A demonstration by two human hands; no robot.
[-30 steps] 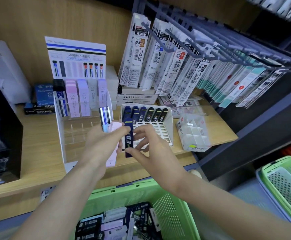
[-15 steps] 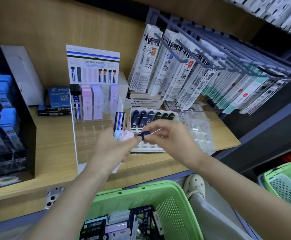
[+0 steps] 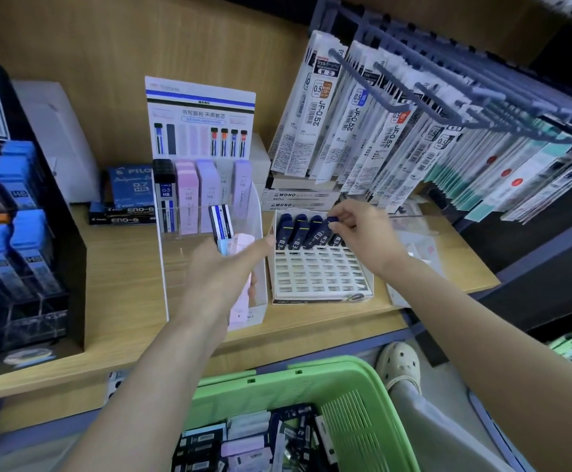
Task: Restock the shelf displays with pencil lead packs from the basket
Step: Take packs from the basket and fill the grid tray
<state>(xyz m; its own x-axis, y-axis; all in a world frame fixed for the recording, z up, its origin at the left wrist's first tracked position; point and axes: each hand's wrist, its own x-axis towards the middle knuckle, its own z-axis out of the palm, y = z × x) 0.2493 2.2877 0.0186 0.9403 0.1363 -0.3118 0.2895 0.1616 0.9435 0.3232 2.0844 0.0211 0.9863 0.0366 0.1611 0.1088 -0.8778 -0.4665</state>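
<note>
Green basket, navy lead packs in white grid tray, tan wooden shelf.

The shelf reads to me as pale wood-grain board, matt and smooth right to its front edge. Below it, the basket is green moulded plastic with a slotted wall. The display stand is clear glossy acrylic with a printed card at its back; the grid tray is matt white plastic. The dark blue lead pack pinched by the right hand looks like glossy plastic — as do the pastel lead packs gripped in the left hand. The hanging refill sleeves shine like film.
</note>
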